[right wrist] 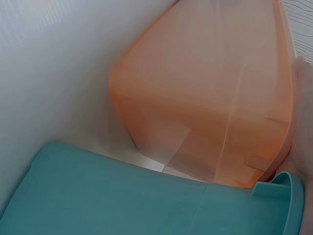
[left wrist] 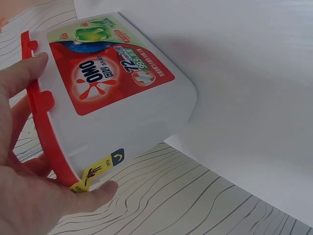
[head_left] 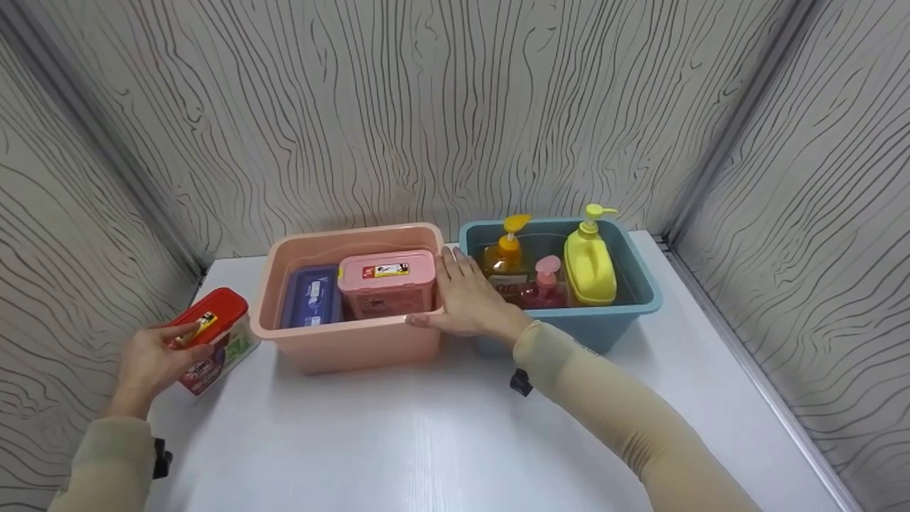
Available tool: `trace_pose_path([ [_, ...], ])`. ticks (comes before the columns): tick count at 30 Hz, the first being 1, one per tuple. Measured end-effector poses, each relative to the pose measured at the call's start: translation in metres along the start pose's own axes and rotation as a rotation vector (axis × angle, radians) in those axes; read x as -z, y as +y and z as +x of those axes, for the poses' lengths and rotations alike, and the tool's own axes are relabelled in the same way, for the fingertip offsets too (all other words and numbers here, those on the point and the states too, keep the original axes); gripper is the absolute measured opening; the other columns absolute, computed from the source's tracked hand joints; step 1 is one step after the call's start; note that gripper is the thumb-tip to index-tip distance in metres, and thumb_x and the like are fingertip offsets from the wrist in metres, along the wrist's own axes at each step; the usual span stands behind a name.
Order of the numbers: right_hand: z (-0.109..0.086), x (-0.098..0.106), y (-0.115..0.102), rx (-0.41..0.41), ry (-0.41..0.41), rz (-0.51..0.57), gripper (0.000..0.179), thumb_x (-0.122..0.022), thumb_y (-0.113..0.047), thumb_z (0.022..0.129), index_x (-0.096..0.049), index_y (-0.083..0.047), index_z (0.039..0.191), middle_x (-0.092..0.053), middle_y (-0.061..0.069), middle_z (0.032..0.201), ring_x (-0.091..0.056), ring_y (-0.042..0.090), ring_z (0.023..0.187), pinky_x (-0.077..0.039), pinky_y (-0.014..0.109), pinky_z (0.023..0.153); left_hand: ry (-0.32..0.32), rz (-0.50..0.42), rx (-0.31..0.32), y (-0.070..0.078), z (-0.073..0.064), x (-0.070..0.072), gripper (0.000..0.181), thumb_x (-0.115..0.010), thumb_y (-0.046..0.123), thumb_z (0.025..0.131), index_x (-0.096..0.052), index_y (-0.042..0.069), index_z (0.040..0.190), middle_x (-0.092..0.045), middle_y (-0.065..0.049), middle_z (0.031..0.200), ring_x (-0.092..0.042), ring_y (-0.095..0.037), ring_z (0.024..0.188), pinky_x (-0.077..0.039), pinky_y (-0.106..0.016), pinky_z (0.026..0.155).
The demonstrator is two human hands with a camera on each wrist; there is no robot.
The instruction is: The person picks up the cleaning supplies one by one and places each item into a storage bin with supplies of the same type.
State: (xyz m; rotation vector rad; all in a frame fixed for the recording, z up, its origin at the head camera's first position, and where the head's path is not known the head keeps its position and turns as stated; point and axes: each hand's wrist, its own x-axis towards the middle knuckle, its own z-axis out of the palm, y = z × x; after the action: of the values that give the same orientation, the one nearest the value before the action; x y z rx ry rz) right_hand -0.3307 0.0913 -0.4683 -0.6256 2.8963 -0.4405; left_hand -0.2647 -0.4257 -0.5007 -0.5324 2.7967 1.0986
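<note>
My left hand grips a white OMO laundry-pod box by the edges of its red lid, beside the left end of a pink plastic bin. The box is tilted, its printed front showing in the left wrist view. My right hand rests on the bin's near right corner, fingers extended along the side rim and thumb on the front rim. Inside that bin sit a dark blue box and a pink lidded box. In the right wrist view, the hand shows only at the right edge.
A teal bin stands just right of the pink one, holding an amber pump bottle, a small pink pump bottle and a yellow pump bottle. Both stand on a white table enclosed by wood-patterned panels.
</note>
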Motion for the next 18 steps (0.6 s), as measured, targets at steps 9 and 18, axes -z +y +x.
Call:
trace_pose_path([
  [9,-0.0011,0.0,-0.0014,0.0,-0.002,0.002,0.141,-0.054,-0.098,0.088,-0.001,-0.006,0.181,0.003,0.015,0.192,0.003,0.036,0.181,-0.001,0.054,0.147,-0.018,0.047,-0.019,0.0016,0.0016,0.0013,0.082,-0.083,0.045,0.101,-0.052,0.004,0.165,-0.037,-0.042,0.17,-0.043,-0.057,0.141,-0.059,-0.063,0.109],
  [18,-0.0002,0.0,-0.002,-0.009,-0.007,0.011,0.14,-0.055,-0.098,0.088,-0.001,-0.007,0.181,0.004,0.014,0.192,0.004,0.036,0.181,0.001,0.054,0.147,-0.009,0.064,-0.043,0.0084,-0.0008,0.0083,0.082,-0.082,0.046,0.101,-0.052,0.005,0.165,-0.037,-0.042,0.17,-0.04,-0.06,0.143,-0.057,-0.068,0.115],
])
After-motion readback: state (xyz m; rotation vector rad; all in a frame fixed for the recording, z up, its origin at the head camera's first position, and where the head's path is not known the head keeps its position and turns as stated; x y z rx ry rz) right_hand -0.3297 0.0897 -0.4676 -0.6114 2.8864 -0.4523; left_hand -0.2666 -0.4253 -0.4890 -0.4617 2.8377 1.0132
